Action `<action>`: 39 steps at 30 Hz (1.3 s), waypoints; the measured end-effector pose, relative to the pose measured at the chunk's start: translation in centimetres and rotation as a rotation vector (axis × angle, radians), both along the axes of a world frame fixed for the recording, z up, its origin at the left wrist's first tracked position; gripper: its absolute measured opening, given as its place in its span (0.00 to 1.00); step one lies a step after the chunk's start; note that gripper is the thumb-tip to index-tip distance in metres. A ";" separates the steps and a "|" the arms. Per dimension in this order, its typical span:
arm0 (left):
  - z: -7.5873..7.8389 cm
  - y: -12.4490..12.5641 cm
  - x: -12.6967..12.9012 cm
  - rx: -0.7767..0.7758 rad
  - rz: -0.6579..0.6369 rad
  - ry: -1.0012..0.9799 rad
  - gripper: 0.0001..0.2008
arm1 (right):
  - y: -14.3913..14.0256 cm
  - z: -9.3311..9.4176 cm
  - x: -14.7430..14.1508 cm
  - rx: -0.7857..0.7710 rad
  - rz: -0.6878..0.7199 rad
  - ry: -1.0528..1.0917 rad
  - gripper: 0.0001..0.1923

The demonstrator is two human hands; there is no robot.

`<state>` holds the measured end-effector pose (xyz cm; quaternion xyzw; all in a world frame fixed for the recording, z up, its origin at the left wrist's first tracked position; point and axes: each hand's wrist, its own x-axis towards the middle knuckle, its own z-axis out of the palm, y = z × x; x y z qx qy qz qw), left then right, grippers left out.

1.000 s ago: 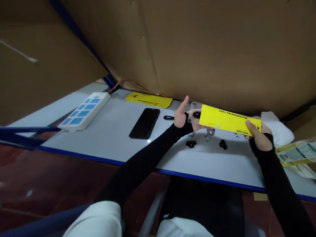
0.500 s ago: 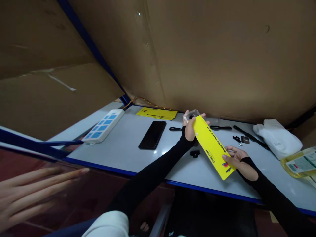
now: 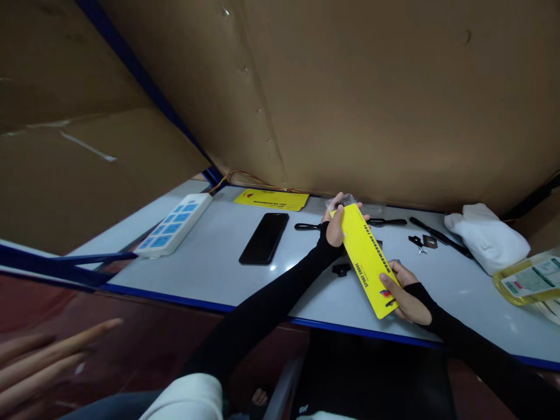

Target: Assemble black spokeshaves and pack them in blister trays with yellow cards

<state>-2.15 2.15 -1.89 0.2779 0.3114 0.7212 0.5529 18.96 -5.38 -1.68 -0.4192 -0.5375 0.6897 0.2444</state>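
Yellow card [image 3: 365, 256] has swung from nearly level to a steep slant over the past second

Behind the grip rises a brown panel [image 3: 371, 105], and below it spreads a pale table [image 3: 214, 262]. Well left of the grip is a white power strip [image 3: 175, 224]; well right are a white cloth [image 3: 487, 233] and, nearer the person, a yellowish bottle [image 3: 525, 280]. The card itself is held over the table between both hands: the left hand [image 3: 335, 227] has its far end, thumb on the face, near some clear plastic [image 3: 345, 199]; the right hand [image 3: 406, 297] pinches its near end, thumb on top. Left of the grip lie more yellow cards [image 3: 271, 199] and a black phone [image 3: 264, 239] (another person's fingers [image 3: 56, 353] reach in, farther left). Black handles [image 3: 388, 221] show on either side of the left hand. Smallest, a black part [image 3: 342, 269] sits just left of the card, and silver screws [image 3: 422, 250] lie right of it.
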 end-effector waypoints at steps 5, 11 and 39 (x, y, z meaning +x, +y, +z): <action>0.0 0.0 -0.2 -0.039 0.026 0.054 0.37 | 0.1 -0.9 -0.9 0.051 -0.101 0.039 0.32; 0.3 0.0 0.1 -0.019 0.098 0.067 0.32 | 0.7 -0.7 -1.2 0.083 -0.095 -0.146 0.33; 0.4 0.6 0.2 -0.040 0.103 -0.071 0.26 | 1.6 -0.6 0.2 0.107 -0.026 -0.136 0.35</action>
